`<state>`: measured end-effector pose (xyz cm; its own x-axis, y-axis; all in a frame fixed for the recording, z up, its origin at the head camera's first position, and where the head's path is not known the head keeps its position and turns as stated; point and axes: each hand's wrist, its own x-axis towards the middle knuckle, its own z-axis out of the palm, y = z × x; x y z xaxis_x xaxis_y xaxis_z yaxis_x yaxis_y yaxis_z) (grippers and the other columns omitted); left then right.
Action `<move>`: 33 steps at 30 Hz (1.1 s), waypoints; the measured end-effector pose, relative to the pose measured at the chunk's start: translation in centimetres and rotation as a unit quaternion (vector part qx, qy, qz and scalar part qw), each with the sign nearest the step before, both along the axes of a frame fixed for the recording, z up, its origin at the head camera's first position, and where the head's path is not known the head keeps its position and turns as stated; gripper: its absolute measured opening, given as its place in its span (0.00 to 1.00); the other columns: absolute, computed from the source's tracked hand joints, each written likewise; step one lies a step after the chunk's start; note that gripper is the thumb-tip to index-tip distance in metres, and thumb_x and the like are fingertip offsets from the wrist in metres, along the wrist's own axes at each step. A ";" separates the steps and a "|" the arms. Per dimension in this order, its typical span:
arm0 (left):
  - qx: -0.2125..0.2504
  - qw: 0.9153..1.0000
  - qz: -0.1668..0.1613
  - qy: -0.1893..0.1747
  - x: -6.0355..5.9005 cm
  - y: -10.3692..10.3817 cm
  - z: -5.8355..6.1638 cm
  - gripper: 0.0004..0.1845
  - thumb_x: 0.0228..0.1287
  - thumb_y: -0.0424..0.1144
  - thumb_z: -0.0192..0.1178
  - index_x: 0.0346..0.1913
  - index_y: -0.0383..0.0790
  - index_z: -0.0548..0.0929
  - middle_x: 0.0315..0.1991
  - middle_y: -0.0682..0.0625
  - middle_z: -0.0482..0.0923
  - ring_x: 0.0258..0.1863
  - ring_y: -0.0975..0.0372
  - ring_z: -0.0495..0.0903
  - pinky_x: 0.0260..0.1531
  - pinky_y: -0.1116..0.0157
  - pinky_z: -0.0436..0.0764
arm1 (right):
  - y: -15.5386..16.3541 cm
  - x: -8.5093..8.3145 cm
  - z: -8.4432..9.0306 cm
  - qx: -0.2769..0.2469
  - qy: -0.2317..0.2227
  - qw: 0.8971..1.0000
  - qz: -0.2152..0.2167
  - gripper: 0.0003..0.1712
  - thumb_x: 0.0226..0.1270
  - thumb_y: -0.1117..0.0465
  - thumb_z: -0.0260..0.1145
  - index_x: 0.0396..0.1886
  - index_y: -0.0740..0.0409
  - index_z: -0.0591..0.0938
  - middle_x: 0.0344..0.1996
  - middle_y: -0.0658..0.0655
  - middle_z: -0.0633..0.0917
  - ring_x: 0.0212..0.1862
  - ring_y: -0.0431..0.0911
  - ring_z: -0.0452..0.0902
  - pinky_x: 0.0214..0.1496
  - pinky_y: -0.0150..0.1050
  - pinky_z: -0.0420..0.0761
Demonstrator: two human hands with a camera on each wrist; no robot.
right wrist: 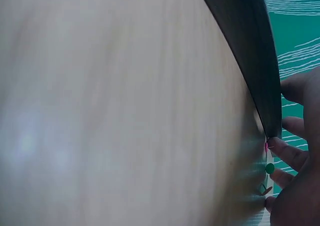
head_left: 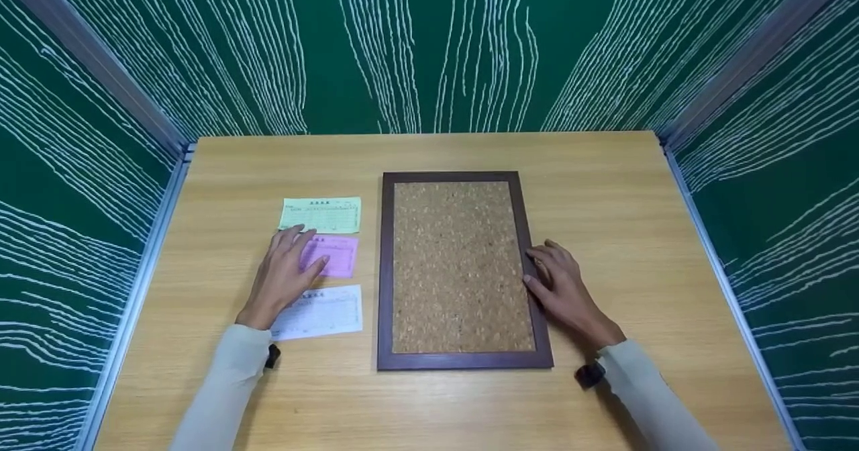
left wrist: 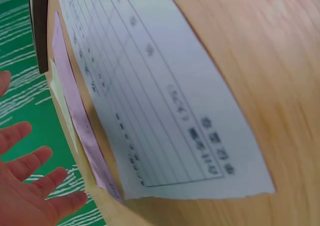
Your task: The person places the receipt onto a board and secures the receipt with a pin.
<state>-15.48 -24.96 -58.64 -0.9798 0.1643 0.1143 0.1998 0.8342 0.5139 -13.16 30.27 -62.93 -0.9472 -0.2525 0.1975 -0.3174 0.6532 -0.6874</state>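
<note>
Pale grey-green long sleeves [head_left: 225,384], black wrist-worn cameras [head_left: 589,374] (small)

Pink slip [head_left: 333,255] lies flat between green [head_left: 322,214] and white [head_left: 322,313] slips; dark-framed cork board [head_left: 460,268] flat beside them.

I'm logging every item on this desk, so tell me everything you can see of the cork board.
The cork board is a tall rectangle of speckled brown cork in a dark brown frame, seemingly wood. It lies flat on the wooden table, to the right of three paper slips. The right hand rests at the frame's right edge, fingers touching it. Nothing is pinned to its face.
</note>
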 end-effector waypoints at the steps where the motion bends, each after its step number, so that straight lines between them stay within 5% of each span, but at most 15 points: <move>1: 0.004 1.000 0.002 -0.004 0.0 -0.1 0.0 0.35 0.78 0.51 0.69 0.78 0.34 0.76 0.81 0.33 0.68 0.82 0.39 0.61 0.80 0.37 0.64 | 0.0 0.0 0.0 0.000 -0.001 1.000 0.000 0.29 0.78 0.61 0.72 0.74 0.65 0.80 0.71 0.68 0.80 0.83 0.69 0.58 0.83 0.74 0.49; 18: 0.021 0.999 0.023 -0.014 -0.6 -3.1 -0.6 0.32 0.79 0.47 0.67 0.77 0.32 0.77 0.80 0.32 0.67 0.81 0.39 0.62 0.80 0.38 0.66 | 0.1 0.1 0.1 -0.005 -0.027 1.000 -0.005 0.30 0.80 0.59 0.72 0.77 0.61 0.79 0.74 0.65 0.78 0.85 0.66 0.54 0.84 0.74 0.46; 28: 0.041 0.996 0.053 -0.060 -1.3 -3.9 -1.0 0.32 0.81 0.45 0.65 0.79 0.31 0.73 0.84 0.32 0.61 0.85 0.38 0.56 0.83 0.38 0.59 | 0.2 0.1 0.0 -0.003 -0.023 1.000 -0.002 0.30 0.80 0.60 0.72 0.77 0.61 0.79 0.74 0.67 0.78 0.85 0.67 0.55 0.84 0.74 0.46; 33: 0.047 0.996 0.064 -0.049 -1.6 -4.3 -1.3 0.32 0.81 0.43 0.65 0.78 0.31 0.74 0.83 0.32 0.60 0.84 0.37 0.56 0.82 0.37 0.60 | 0.2 0.1 -0.1 -0.005 -0.017 1.000 0.000 0.30 0.80 0.60 0.72 0.76 0.62 0.79 0.74 0.67 0.78 0.84 0.67 0.56 0.83 0.75 0.46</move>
<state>-17.05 -29.27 -59.89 -0.9992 0.0302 0.0263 0.0400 0.7966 0.6031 -13.09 30.44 -63.04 -0.9532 -0.2510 0.1683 -0.2944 0.6459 -0.7044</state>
